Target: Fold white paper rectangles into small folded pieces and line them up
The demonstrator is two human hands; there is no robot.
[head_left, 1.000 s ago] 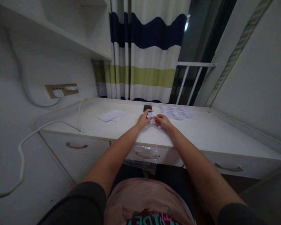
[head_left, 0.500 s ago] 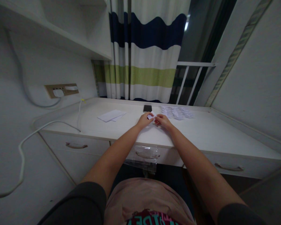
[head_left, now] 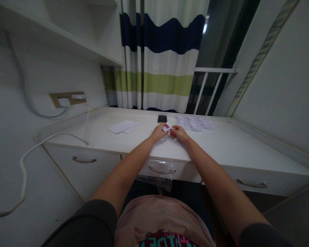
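My left hand [head_left: 158,132] and my right hand [head_left: 179,132] meet over the middle of the white desk [head_left: 221,144]. Both pinch a small white piece of paper [head_left: 167,127] between their fingertips, just above the desk top. The paper looks folded, but its exact shape is too small to make out. Both forearms reach forward from my lap.
A dark phone [head_left: 162,118] lies just beyond my hands. A heap of small folded papers [head_left: 194,123] sits to the right of it. Flat white sheets [head_left: 123,126] lie to the left. A white cable [head_left: 54,137] runs from the wall socket [head_left: 68,98]. Drawers with handles [head_left: 83,160] are below.
The hands have barely shifted; the small paper between the fingertips has been turned or pressed slightly smaller. Nothing else has moved.
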